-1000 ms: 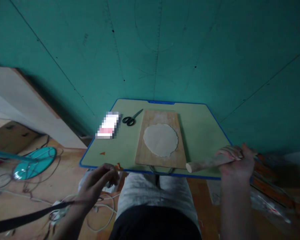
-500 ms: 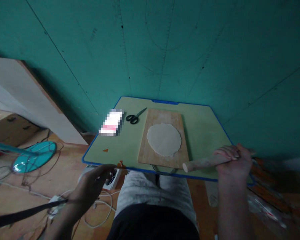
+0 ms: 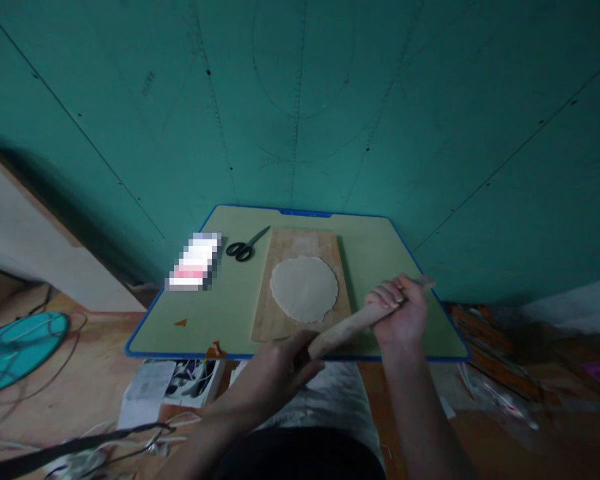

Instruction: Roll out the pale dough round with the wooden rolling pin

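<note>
Hold rolling pin (image 3: 345, 328) over near right corner of cutting board (image 3: 269, 321) on bench (image 3: 380, 253) | wrap right hand (image 3: 399, 310) round it | curl left hand (image 3: 283, 363) at lower end, cannot tell if gripping | note dough sheet (image 3: 305, 288) flat on board, scissors (image 3: 251, 245) to left

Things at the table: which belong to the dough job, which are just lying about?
Dough job:
rolling pin in right hand, left hand at its left end
dough sheet
wooden board under it

Apparently lying about:
scissors
pixelated rectangle
small orange triangle
orange-brown piece at near edge
</note>
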Action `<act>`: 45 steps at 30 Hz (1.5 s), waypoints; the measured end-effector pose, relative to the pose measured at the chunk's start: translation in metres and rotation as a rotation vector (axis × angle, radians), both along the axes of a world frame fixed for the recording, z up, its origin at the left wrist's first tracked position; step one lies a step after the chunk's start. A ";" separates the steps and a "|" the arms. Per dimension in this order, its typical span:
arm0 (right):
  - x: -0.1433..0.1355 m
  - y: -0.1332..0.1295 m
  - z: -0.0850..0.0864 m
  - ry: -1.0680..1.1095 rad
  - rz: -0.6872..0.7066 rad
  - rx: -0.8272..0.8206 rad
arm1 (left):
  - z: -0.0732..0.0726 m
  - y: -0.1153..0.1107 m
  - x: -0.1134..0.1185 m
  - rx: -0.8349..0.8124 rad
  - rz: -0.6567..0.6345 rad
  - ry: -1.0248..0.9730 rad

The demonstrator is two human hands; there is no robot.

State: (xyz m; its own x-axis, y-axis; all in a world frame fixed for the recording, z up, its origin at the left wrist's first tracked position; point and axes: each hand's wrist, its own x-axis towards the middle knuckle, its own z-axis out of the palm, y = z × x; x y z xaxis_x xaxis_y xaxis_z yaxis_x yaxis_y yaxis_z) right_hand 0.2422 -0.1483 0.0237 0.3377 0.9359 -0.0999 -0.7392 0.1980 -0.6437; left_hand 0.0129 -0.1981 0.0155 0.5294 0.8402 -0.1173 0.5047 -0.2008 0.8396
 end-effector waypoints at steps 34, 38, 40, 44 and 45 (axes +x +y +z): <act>-0.014 0.077 0.004 -2.102 0.330 -0.329 | -0.006 0.061 -0.064 0.214 0.181 0.491; -0.028 0.080 0.004 -2.192 0.383 -0.331 | -0.010 0.058 -0.071 0.217 0.252 0.585; -0.038 0.081 0.005 -2.242 0.376 -0.320 | -0.010 0.057 -0.075 0.213 0.289 0.639; -0.060 0.084 0.009 -2.357 0.253 -0.229 | -0.008 0.054 -0.081 0.203 0.333 0.711; -0.066 0.085 0.010 -2.374 0.221 -0.172 | -0.008 0.053 -0.082 0.205 0.339 0.718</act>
State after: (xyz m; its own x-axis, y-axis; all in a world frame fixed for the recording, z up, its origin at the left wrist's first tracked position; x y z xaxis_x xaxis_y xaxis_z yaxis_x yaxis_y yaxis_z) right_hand 0.1758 -0.0636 0.0334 -0.1181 0.9878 0.1019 0.9894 0.1257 -0.0723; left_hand -0.0690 -0.1450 0.0079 0.0970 0.9827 -0.1577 0.9662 -0.0550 0.2518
